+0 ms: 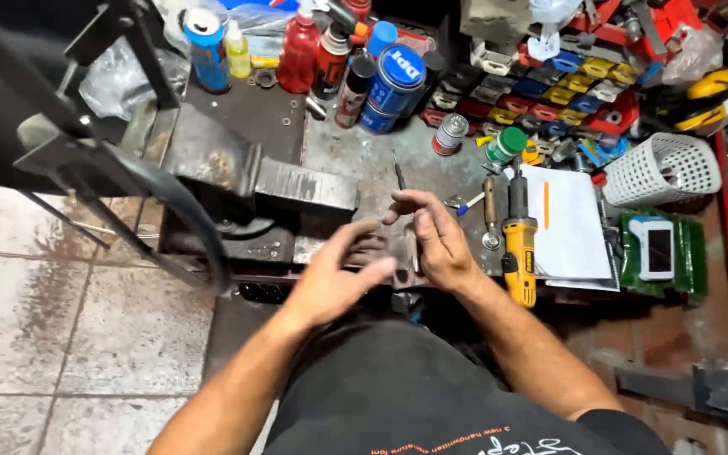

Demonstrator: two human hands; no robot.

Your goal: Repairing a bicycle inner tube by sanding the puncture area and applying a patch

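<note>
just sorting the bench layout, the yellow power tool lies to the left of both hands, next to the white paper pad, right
Not quite. In the head view the yellow power tool lies to the right of both hands, past the right hand and away from the left hand. It does lie next to the white paper pad.

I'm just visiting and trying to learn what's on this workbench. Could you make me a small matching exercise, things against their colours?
Things:
1. power tool beside the right hand
2. perforated basket
3. tall bottle at the back
4. lid of the big round can

Colours:
A. white
B. blue
C. yellow and black
D. red

Pairs: 1-C, 2-A, 3-D, 4-B
</note>
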